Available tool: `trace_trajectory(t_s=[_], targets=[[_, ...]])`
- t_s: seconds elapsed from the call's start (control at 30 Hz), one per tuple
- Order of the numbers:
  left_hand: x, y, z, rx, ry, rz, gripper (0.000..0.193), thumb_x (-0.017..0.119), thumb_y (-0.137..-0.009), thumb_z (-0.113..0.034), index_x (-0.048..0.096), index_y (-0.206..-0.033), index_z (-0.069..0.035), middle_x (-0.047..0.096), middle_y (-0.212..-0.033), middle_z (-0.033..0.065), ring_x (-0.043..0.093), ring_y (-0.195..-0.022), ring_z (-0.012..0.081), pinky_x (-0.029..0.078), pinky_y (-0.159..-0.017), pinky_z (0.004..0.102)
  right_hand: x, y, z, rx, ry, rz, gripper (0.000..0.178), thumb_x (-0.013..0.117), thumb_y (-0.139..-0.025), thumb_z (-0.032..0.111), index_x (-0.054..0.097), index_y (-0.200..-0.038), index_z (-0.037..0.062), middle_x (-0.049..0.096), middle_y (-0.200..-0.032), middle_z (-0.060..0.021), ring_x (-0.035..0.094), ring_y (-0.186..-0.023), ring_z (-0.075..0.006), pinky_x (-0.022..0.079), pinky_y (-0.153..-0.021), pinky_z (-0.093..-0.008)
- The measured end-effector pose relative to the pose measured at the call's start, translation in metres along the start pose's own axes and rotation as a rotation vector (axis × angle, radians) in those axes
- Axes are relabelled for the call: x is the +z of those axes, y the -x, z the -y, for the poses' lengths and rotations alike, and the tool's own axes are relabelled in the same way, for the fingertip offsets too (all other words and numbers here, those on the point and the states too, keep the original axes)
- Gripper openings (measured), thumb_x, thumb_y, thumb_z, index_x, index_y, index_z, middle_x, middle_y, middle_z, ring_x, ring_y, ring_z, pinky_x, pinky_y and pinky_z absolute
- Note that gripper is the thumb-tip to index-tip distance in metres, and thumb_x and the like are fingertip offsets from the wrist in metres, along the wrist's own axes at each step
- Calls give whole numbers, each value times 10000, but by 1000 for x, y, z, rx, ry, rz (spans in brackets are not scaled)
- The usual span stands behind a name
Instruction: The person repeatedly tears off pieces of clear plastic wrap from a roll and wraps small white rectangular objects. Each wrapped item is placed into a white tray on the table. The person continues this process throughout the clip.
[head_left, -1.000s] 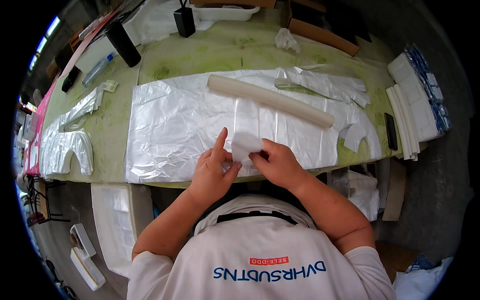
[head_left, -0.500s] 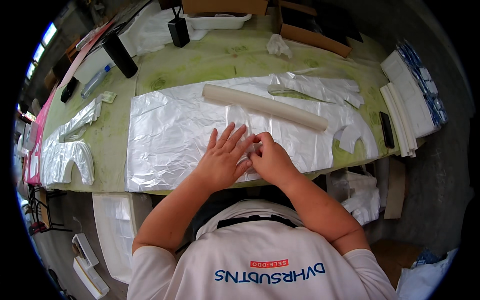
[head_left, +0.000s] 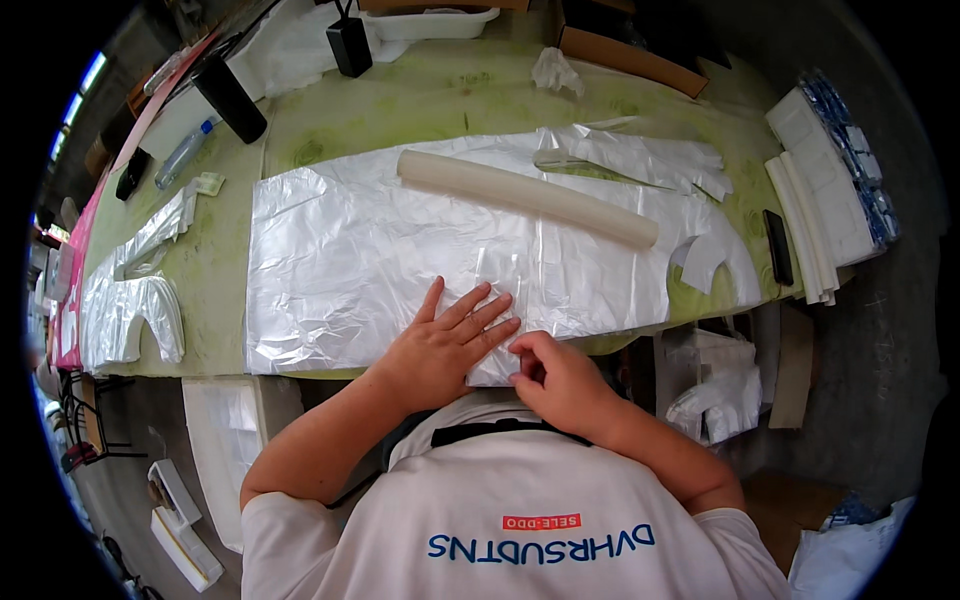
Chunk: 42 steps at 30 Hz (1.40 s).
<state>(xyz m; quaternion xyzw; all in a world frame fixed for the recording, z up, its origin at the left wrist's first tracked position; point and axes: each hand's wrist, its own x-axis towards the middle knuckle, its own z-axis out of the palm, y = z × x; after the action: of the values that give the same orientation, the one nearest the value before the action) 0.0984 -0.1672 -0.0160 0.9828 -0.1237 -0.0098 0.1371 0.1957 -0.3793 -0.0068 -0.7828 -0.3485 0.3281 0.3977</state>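
A stack of shiny, thin plastic sheets (head_left: pixel 330 260) lies along the table's near side. My left hand (head_left: pixel 455 335) presses flat on them, fingers spread, near the front edge. A small strip of clear plastic film (head_left: pixel 492 372) runs under that palm and reaches past the table edge toward my body. My right hand (head_left: pixel 560 378) has its fingers curled, with thumb and index finger at the right edge of the film. A long beige roll (head_left: pixel 525 200) rests across the sheets beyond both hands. Cut-out plastic pieces (head_left: pixel 640 165) lie at the sheets' far right.
More cut plastic (head_left: pixel 135 310) lies at the left of the green-patterned tablecloth (head_left: pixel 390 110). A black phone (head_left: pixel 776 247) and white rolls (head_left: pixel 800 230) are at the right. A black cylinder (head_left: pixel 228 98), a bottle (head_left: pixel 184 155) and a cardboard box (head_left: pixel 630 60) stand farther back.
Both hands have drawn nearer to my body, bringing the small film strip to the table's front edge. My right hand has moved slightly away from my left. The roll stays on the sheets.
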Motion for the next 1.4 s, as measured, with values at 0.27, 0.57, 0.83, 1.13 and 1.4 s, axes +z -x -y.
trace_trajectory(t_s=[0.27,0.57,0.83,1.13,1.4], targets=[[7,-3,2,56,64,-128,597,665,-779,-19,642,-1354,-179,530,-1489,48,422,-1446,280,244,-1213,611,-16,-23,-25,-593,447,-301,363,687,-756,28,661,-1115,71,631,-1187,-100,563,-1153,-336,432,-1008,-460],[12,-6,3,-95,280,-366,318,712,-763,-25,721,-1067,-118,700,-1158,34,594,-1226,286,379,-1142,513,-18,-19,-25,-570,426,-278,295,725,-719,58,668,-1007,78,600,-1115,-90,554,-1132,-319,425,-999,-456],[13,-18,2,-237,286,-450,137,689,-824,-92,719,-952,-53,684,-1060,88,612,-1051,329,444,-966,455,-15,-33,-32,-499,509,-422,157,736,-848,203,688,-817,57,596,-1007,-72,552,-947,-306,422,-840,-441],[21,-19,3,-260,227,-531,422,678,-843,-152,602,-1254,-95,594,-1277,122,544,-1178,364,387,-1048,514,-10,-45,-23,-368,606,-421,220,690,-888,244,706,-764,63,626,-934,-66,569,-950,-293,441,-816,-451],[7,-29,-15,-177,29,-136,772,723,-873,-466,456,-1534,-172,324,-1635,183,217,-1538,419,129,-1212,668,-15,-50,-18,-244,476,-425,348,744,-809,213,656,-1106,53,662,-967,-97,618,-934,-334,486,-818,-469]])
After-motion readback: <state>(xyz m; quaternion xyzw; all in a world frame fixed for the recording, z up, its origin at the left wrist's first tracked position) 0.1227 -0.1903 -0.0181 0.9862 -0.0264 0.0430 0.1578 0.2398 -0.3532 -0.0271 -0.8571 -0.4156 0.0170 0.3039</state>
